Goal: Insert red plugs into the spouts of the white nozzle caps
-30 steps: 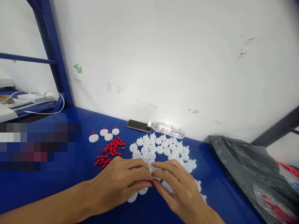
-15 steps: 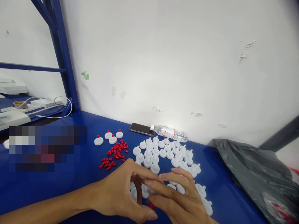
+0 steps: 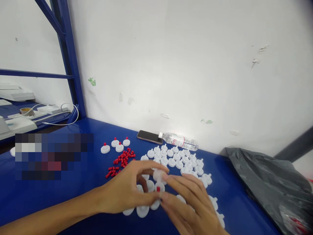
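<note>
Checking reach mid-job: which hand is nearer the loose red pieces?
Left. The left hand is beside the loose red pieces, on their near right side; the right hand is farther right, beyond the left hand.

Phone (image 3: 149,137) left of bottle (image 3: 179,141), caps (image 3: 171,162) before both, bag (image 3: 264,182) right

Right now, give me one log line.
Left hand, right hand: fingers at red cap; grip: unclear; loose red caps: left of white lids

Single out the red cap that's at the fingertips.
It's the red cap between the left hand and right hand, apart from the loose red pile and the four red-topped white discs.
</note>
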A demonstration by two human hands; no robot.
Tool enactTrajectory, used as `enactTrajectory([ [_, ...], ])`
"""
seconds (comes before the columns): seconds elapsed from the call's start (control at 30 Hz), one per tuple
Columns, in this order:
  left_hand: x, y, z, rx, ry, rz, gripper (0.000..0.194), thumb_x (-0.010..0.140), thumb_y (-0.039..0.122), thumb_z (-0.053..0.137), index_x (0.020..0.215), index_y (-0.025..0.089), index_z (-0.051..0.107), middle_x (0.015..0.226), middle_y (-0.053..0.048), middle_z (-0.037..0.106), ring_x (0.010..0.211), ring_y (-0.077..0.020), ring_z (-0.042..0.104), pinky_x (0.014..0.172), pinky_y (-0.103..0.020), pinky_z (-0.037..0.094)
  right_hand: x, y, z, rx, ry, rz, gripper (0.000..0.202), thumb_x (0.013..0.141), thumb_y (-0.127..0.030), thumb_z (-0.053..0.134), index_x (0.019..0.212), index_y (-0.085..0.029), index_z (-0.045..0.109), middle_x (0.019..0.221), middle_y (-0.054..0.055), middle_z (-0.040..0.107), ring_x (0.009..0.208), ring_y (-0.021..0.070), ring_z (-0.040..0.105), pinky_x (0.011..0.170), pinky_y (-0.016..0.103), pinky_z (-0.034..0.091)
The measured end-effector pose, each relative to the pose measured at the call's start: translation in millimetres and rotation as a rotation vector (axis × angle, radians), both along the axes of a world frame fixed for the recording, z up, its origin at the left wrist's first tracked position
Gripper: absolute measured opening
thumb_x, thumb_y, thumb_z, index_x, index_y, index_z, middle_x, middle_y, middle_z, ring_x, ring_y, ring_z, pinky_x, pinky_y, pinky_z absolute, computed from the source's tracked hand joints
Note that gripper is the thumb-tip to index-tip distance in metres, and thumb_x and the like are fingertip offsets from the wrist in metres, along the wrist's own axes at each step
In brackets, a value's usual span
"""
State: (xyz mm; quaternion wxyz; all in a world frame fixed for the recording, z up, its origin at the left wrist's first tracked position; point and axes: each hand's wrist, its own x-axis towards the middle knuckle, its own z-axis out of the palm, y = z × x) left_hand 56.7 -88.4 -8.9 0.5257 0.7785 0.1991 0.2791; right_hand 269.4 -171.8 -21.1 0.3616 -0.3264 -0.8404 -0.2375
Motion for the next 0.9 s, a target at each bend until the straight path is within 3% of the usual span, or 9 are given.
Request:
enactTrajectory([
  [0.07, -3.7, 13.6, 0.1, 0.121, -0.053, 0.162, 0.033, 0.088, 0.032, 0.069, 0.118, 0.024, 0.060, 0.121, -0.007, 0.060, 0.092, -0.0150, 0.066, 0.064, -0.022, 0.058, 1.4, 0.3, 1.1, -0.030, 0.072, -0.010, 0.039, 0.088, -0.002, 0.061, 0.123, -0.018, 0.058, 0.128, 0.011, 0.070, 0.119, 0.0204, 0.063, 0.103, 0.040, 0.047],
  [0.13, -10.6, 31.5, 2.8, 0.290, -0.064, 0.303, 0.017, 0.094, 0.036, 0.062, 0.103, 0.022, 0.064, 0.124, -0.007, 0.056, 0.093, -0.0144, 0.065, 0.070, -0.025, 0.059, 4.1, 0.3, 2.1, -0.054, 0.135, -0.011, 0.041, 0.086, 0.002, 0.059, 0.123, -0.016, 0.057, 0.125, 0.011, 0.070, 0.118, 0.0209, 0.062, 0.101, 0.041, 0.047],
  [0.2, -20.5, 50.9, 7.1, 0.451, -0.004, 0.403, 0.018, 0.095, 0.039, 0.060, 0.097, 0.022, 0.065, 0.119, -0.006, 0.059, 0.092, -0.0145, 0.064, 0.082, -0.030, 0.058, 7.0, 0.7, 2.1, -0.074, 0.149, -0.014, 0.040, 0.087, 0.003, 0.057, 0.123, -0.015, 0.058, 0.125, 0.012, 0.068, 0.117, 0.0211, 0.060, 0.101, 0.041, 0.047],
  [0.3, -37.5, 76.8, 11.1, 0.667, 0.204, 0.579, 0.023, 0.098, 0.042, 0.054, 0.099, 0.023, 0.067, 0.123, -0.007, 0.062, 0.114, -0.0227, 0.059, 0.104, -0.042, 0.047, 10.0, 2.5, 0.0, -0.126, 0.110, -0.036, 0.039, 0.089, 0.002, 0.056, 0.123, -0.016, 0.059, 0.125, 0.012, 0.065, 0.115, 0.0216, 0.059, 0.100, 0.041, 0.046],
  [0.37, -47.6, 90.1, 10.3, 0.780, 0.303, 0.705, 0.030, 0.100, 0.045, 0.050, 0.098, 0.023, 0.071, 0.128, -0.009, 0.058, 0.117, -0.0262, 0.055, 0.104, -0.045, 0.045, 11.0, 4.3, -2.0, -0.159, 0.089, -0.054, 0.035, 0.090, 0.000, 0.056, 0.121, -0.017, 0.061, 0.124, 0.011, 0.064, 0.114, 0.0218, 0.058, 0.098, 0.041, 0.046],
  [0.43, -55.5, 100.1, 7.9, 0.871, 0.364, 0.786, 0.034, 0.099, 0.046, 0.048, 0.100, 0.023, 0.073, 0.121, -0.011, 0.060, 0.112, -0.0274, 0.056, 0.099, -0.045, 0.047, 11.8, 5.9, -3.3, -0.177, 0.083, -0.072, 0.032, 0.092, -0.002, 0.055, 0.119, -0.018, 0.062, 0.123, 0.011, 0.063, 0.114, 0.0222, 0.058, 0.096, 0.041, 0.046],
  [0.6, -68.5, 114.9, 6.6, 0.899, 0.514, 0.857, 0.034, 0.099, 0.040, 0.046, 0.101, 0.020, 0.073, 0.100, -0.009, 0.073, 0.096, -0.0273, 0.063, 0.089, -0.040, 0.047, 14.0, 6.7, -3.2, -0.196, 0.083, -0.104, 0.030, 0.093, -0.002, 0.054, 0.117, -0.019, 0.062, 0.124, 0.011, 0.061, 0.116, 0.0234, 0.056, 0.095, 0.041, 0.047],
  [0.77, -76.8, 126.6, 4.5, 0.840, 0.569, 0.858, 0.034, 0.097, 0.038, 0.047, 0.100, 0.020, 0.075, 0.098, -0.008, 0.078, 0.089, -0.0266, 0.069, 0.079, -0.036, 0.047, 12.9, 6.3, -2.1, -0.195, 0.071, -0.102, 0.029, 0.093, -0.003, 0.053, 0.115, -0.020, 0.063, 0.123, 0.011, 0.061, 0.114, 0.0236, 0.056, 0.092, 0.040, 0.048],
  [0.9, -76.7, 132.9, -2.3, 0.820, 0.608, 0.822, 0.033, 0.096, 0.033, 0.047, 0.099, 0.020, 0.077, 0.101, -0.008, 0.079, 0.090, -0.0269, 0.071, 0.080, -0.035, 0.048, 11.4, 6.4, -1.8, -0.193, 0.062, -0.100, 0.028, 0.093, -0.003, 0.052, 0.113, -0.020, 0.064, 0.122, 0.011, 0.062, 0.112, 0.0234, 0.057, 0.092, 0.040, 0.048],
])
